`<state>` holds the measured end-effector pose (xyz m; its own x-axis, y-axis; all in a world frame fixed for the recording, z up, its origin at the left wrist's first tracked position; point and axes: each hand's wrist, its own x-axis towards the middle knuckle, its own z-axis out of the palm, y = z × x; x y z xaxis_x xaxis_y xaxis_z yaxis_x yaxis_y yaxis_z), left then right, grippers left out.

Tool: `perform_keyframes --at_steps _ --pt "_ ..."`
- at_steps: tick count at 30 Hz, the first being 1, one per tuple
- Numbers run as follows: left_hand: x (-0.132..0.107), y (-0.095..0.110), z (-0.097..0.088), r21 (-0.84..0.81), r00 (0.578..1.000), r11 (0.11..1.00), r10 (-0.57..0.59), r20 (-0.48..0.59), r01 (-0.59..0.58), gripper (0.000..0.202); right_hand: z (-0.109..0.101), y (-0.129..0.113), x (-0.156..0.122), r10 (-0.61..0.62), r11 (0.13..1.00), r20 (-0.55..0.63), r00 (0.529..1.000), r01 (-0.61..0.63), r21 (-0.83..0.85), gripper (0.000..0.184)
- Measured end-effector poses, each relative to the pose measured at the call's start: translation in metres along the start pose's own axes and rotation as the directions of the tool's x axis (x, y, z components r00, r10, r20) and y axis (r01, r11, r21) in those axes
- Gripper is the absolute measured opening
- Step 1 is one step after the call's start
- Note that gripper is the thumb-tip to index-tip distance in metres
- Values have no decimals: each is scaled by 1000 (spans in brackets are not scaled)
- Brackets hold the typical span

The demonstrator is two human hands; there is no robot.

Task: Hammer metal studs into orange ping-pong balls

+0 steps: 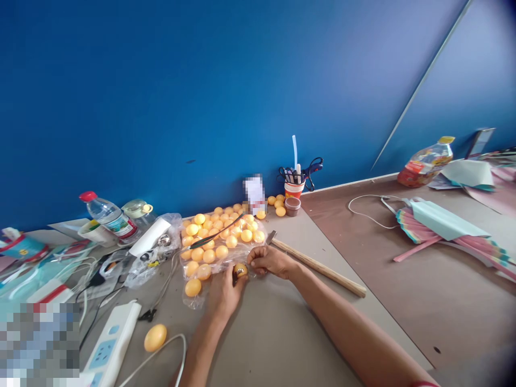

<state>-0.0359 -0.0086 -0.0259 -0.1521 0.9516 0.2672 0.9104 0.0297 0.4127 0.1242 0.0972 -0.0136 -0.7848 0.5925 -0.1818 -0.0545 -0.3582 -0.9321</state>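
Note:
In the head view my left hand (226,289) is closed around an orange ball (241,269), which shows something shiny and a dark edge on it. Close on its right, my right hand (274,262) has its fingertips pinched together; whatever they hold is too small to make out. Just beyond both hands lies a clear plastic bag (194,302) full of similar orange balls (221,251). A long dark, thin tool (213,235) rests across them. Behind my right wrist is a hammer (318,267) with a wooden handle, its head pointing towards the bag.
A single ball (155,337) lies beside a white power strip (115,336) at front left. Bottles (110,215), plastic wrap and cables crowd the left side. Against the blue wall stands a paper cup (294,188) of tools. Pleated paper (447,226) and a tilted bottle (426,162) lie right.

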Motion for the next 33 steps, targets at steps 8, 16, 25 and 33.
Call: perform_keyframes --at_steps 8,16,25,33 --pt "0 -2 3 -2 999 1000 13 -31 -13 27 17 0 -1 -12 969 -123 992 -19 -246 8" --pt "0 -2 1 -76 1000 997 16 6 -15 30 21 -7 -5 -16 929 -96 995 -20 -370 14" --pt "0 -1 3 -49 1000 999 14 5 -14 29 23 -9 -6 -17 898 -98 995 -28 -439 14" --pt "0 4 0 -24 1000 999 31 -1 -31 21 32 -14 -7 -14 851 -233 972 -111 -514 17"
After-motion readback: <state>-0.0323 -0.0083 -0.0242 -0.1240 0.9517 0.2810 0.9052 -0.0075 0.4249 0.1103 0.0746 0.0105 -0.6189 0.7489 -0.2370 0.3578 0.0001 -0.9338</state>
